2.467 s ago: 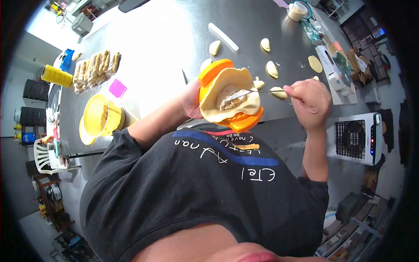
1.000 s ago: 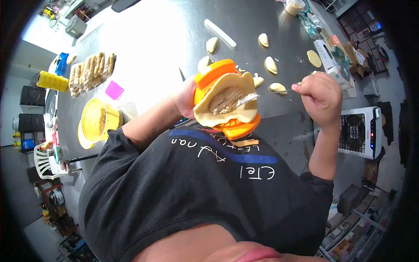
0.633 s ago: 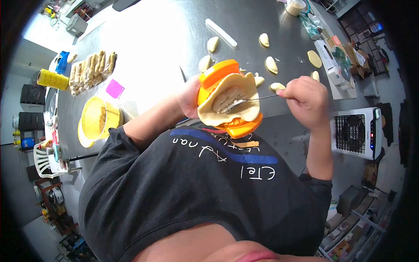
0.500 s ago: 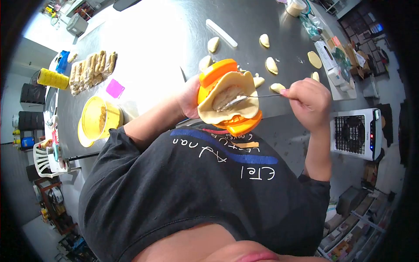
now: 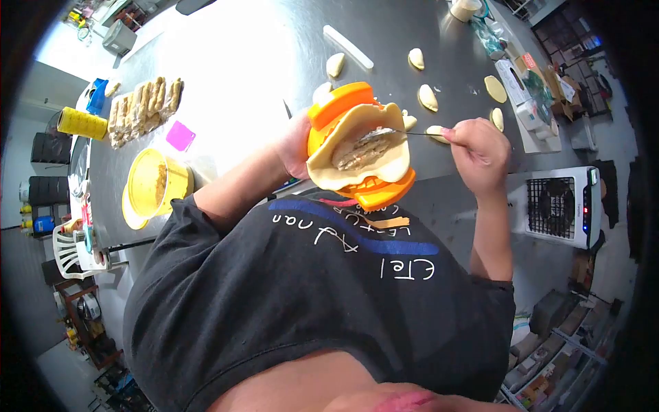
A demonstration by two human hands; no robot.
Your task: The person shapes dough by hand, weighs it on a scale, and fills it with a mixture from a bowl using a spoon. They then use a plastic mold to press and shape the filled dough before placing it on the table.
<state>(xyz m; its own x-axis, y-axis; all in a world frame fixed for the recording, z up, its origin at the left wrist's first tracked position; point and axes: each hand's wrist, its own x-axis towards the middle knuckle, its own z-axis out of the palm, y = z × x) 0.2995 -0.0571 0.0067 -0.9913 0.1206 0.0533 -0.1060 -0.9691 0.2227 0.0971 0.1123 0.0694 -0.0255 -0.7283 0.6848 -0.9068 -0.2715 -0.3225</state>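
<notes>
Two grips: left hand clamps orange dough press, right hand pinches spoon; I see filling left of those fingertips.

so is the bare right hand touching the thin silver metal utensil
Touching. The head view shows the bare right hand curled, with the handle of the thin silver metal utensil meeting its thumb tip, no gap between them.

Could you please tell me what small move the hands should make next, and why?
Perhaps the right hand should lift the utensil clear: filling lies in the hollow of the dough, and the utensil reaches over the rim, which would likely obstruct closing the open orange mold in the left hand.
</notes>
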